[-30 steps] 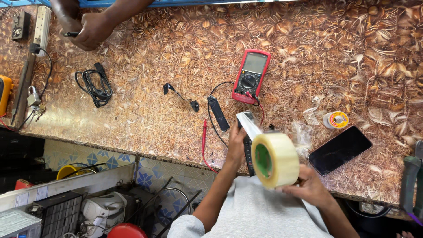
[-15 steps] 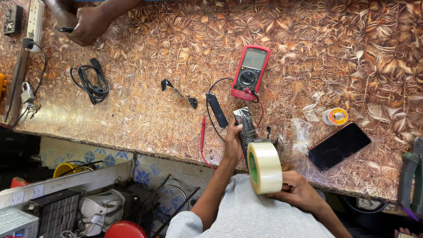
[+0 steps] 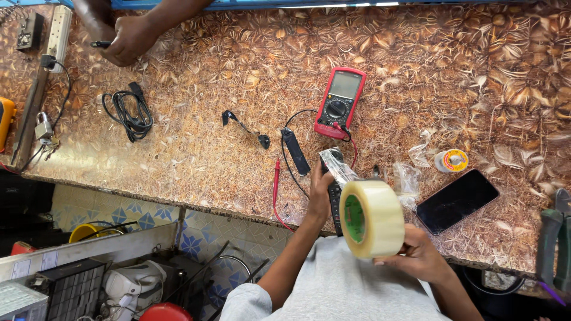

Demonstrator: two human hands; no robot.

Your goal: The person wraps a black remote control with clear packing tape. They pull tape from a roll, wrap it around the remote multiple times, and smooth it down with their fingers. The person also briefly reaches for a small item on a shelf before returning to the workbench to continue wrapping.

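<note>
While your right hand (image 3: pixel 419 255) grips the big roll of clear tape (image 3: pixel 373 218) by its far side, fingers curled round the rim, the roll stands on edge over the near edge of the worktop (image 3: pixel 196 166) with its green core facing left. A strip of tape runs up from the roll to a dark remote-like device (image 3: pixel 333 178) — your left hand (image 3: pixel 320 193) is wrapped round that, thumb side pressed on it, wrist bent up from below. Device is partly hidden by hand and tape, so exact shape unclear.

Just above sits a red multimeter (image 3: pixel 340 102), its red probe lead (image 3: pixel 277 184) and black probe (image 3: pixel 295 151) lying left of your left hand. Crumpled clear plastic (image 3: pixel 409 178) lies just right of the roll, then a small solder spool (image 3: pixel 451 160) and a black phone (image 3: pixel 457 201). Further left — a coiled black cable (image 3: pixel 128 113). Another person's hand (image 3: pixel 128 38) rests at the far edge, top left, well apart.
</note>
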